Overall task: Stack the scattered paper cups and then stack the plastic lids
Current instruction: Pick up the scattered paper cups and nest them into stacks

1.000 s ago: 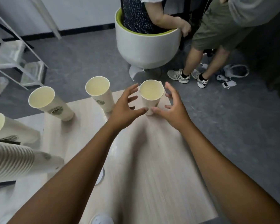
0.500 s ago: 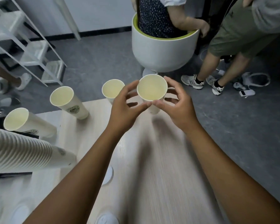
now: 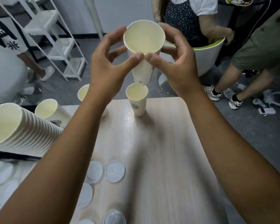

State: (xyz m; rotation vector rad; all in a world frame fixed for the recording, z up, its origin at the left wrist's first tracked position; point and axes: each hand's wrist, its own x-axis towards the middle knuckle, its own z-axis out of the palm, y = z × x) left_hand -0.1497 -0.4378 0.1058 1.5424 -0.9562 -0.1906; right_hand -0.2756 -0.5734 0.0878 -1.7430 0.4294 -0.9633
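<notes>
left hand [image 3: 107, 65]: I'm clamping fingers on raised cup [image 3: 144, 46]
right hand [image 3: 176, 65]: clamping same cup
position: hovering over bench cup [image 3: 137, 101]

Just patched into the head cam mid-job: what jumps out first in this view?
A paper cup held high at top centre, pinched at its rim by the left hand and right hand, its base right above an upright cup at the table's far edge. At left lies a long stack of cups; plastic lids are scattered nearer the camera.
</notes>
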